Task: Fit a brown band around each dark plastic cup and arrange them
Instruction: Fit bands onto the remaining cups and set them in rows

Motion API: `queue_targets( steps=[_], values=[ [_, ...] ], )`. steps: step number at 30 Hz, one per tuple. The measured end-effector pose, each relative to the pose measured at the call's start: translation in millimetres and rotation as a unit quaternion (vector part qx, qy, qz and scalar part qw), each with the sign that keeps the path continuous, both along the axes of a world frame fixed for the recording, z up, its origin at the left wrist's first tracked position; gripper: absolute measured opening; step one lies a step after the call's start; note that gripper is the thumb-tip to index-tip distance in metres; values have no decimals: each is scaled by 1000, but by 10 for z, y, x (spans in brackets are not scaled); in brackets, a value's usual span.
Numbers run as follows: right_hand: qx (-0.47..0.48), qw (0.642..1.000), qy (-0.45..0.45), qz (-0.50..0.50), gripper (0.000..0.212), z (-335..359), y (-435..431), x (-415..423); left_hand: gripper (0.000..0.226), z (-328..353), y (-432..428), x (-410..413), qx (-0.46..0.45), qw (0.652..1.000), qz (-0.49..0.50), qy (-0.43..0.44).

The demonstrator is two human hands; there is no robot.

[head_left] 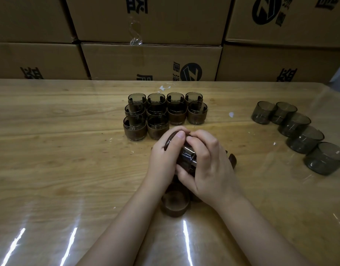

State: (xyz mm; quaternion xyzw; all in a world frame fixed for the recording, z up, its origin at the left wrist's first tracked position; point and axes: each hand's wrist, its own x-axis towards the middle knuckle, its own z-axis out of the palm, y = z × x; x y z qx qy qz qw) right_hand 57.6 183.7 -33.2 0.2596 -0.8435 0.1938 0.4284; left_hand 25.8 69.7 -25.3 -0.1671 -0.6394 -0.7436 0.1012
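Note:
Both hands meet over the table's middle around one dark plastic cup tilted on its side. My left hand grips it from the left, thumb along a brown band at its far end. My right hand curls round it from the right. Several banded cups stand in rows just beyond the hands. A loose brown band lies under my wrists, and another band peeks out right of my right hand.
Several bare dark cups form a curved line at the right of the wooden table, which is covered in glossy clear film. Stacked cardboard boxes wall off the far edge.

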Motion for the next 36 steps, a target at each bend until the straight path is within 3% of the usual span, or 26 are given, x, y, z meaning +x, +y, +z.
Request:
queue_targets(
  steps=[8,15,17,20,22,23,25,30,33,36],
  values=[
    [-90,992,-87,-13,48,17,-22,27,29,-16,-3,19,-44,999,-1,20],
    [-295,927,-224,54,29,-44,-87,32,23,-85,-13,54,-154,979,69,111],
    [-356,883,-292,91,26,-33,-107,26,30,-91,-48,52,-199,963,93,159],
    [-458,766,-430,135,43,-26,-104,-23,40,-97,-107,44,-259,930,114,236],
    [-480,697,-505,170,55,-6,-60,-67,39,-103,-153,29,-278,912,123,276],
    [-471,683,-527,184,55,16,-42,-77,38,-108,-172,22,-279,909,122,286],
    [-446,703,-517,199,53,35,-35,-68,35,-110,-184,15,-268,914,109,283],
    [-424,803,-391,152,36,-13,-81,-15,29,-115,-98,-7,-187,948,55,250],
    [-331,884,-312,111,37,-4,-40,6,28,-143,-71,-9,-160,962,43,216],
    [-214,943,-248,64,45,12,15,-10,25,-142,-34,21,-107,988,10,112]
  ],
)
